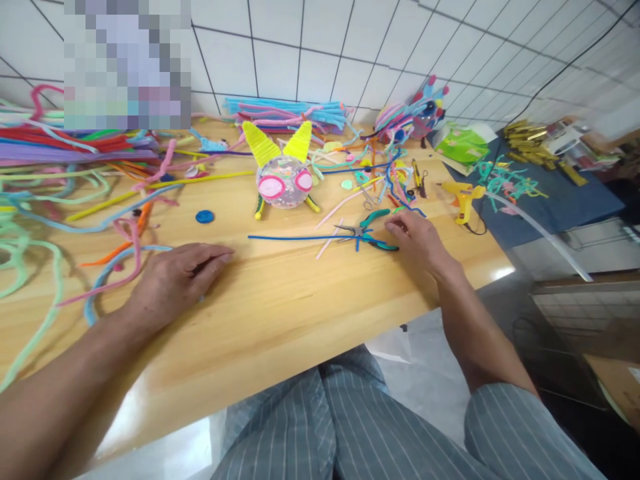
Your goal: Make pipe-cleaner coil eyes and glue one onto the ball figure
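My left hand (175, 280) rests on the wooden table (280, 313), fingers stretched forward and thumb close to the index finger; I see nothing in it. A pink and a light blue pipe cleaner (95, 293) lie beside it. My right hand (417, 237) rests with fingers curled, next to teal-handled pliers (370, 233), with nothing visible in its grasp. One straight dark blue pipe cleaner (295, 237) reaches the pliers' jaws. Beyond stands a clear ball figure (285, 190) with yellow pointed ears, pink-rimmed eyes and yellow-tipped legs.
Loose pipe cleaners (45, 150) crowd the left side. A blue disc (205, 217) lies left of the figure. At the back are a pipe cleaner bundle (290, 115) and a colourful figure (427, 110). A yellow glue gun (463, 200) lies near the right edge.
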The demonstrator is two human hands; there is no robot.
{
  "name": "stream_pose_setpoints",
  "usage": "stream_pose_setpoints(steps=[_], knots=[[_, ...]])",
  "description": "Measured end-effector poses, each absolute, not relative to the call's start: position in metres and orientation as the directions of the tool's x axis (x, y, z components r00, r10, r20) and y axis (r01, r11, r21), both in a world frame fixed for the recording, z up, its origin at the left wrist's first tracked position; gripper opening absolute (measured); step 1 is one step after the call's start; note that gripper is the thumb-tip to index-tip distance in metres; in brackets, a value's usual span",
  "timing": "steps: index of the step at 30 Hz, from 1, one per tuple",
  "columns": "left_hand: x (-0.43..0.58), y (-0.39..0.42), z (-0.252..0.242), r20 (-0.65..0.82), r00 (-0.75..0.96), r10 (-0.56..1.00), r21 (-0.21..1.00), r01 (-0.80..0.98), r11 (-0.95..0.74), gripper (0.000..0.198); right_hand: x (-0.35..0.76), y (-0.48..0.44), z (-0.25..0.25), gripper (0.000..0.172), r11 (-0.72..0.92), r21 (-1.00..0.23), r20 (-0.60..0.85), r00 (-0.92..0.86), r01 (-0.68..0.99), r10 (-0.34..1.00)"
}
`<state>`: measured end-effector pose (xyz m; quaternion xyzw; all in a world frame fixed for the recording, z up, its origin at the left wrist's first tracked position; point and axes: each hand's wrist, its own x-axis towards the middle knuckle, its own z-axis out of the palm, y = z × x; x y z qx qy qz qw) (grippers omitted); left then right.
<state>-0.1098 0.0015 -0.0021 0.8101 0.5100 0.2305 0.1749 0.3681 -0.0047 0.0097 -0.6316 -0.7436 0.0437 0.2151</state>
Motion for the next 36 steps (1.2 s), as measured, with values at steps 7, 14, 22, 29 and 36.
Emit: stream_pose_setpoints(steps=[7, 14, 22, 29, 36], knots=[[-0.109, 0.001, -0.001, 0.219, 0.377, 0.9, 0.523, 0.733, -0.435, 0.034, 0.32, -0.013, 0.011, 0.016, 0.468, -0.209, 0.32, -0.392, 0.858, 0.862], [-0.112, 0.003, -0.001, 0.196, 0.374, 0.906, 0.533, 0.735, -0.419, 0.036, 0.308, -0.01, 0.006, 0.022, 0.549, -0.157, 0.331, -0.48, 0.821, 0.813], [-0.111, 0.003, 0.0, 0.256, 0.269, 0.929, 0.566, 0.738, -0.369, 0.034, 0.325, -0.032, 0.018, 0.011, 0.566, -0.272, 0.245, -0.513, 0.779, 0.823], [-0.117, 0.01, 0.007, 0.248, -0.062, 0.967, 0.648, 0.753, -0.118, 0.033, 0.329, -0.028, 0.007, 0.009, 0.55, -0.204, 0.375, -0.454, 0.81, 0.808], [-0.107, -0.005, 0.01, 0.355, 0.259, 0.898, 0.578, 0.695, -0.429, 0.033, 0.338, -0.013, -0.001, 0.01, 0.421, -0.197, 0.331, -0.344, 0.885, 0.879]])
